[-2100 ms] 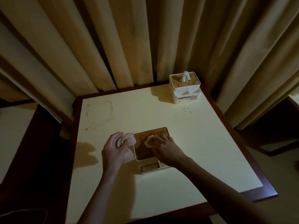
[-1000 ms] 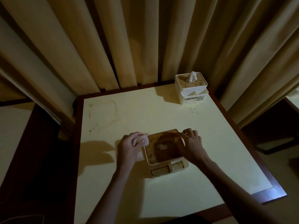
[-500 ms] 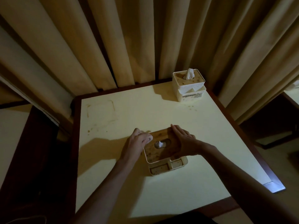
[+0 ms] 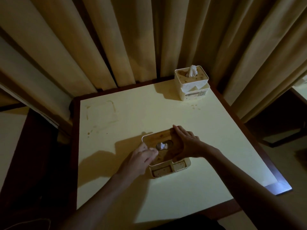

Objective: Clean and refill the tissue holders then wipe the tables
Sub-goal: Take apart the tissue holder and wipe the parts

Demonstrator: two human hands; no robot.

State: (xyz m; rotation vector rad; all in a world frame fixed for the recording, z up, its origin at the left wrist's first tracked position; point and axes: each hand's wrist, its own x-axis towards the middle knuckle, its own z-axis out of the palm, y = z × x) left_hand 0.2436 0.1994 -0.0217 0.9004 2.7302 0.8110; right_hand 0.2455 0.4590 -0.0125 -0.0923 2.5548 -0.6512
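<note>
Wooden lid [image 4: 163,147] — both hands flat on it, R hand [image 4: 187,145], L hand [image 4: 139,159].

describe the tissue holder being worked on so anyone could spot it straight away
On the pale yellow table, find the cream tissue holder near the front, between the left hand and right hand. Unlike the far tissue holder by the curtain, its tissue barely shows through the wooden lid.

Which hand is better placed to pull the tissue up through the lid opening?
Probably the left hand: its fingertips are right beside the tissue in the opening, while the right hand lies flat on the lid.
</note>
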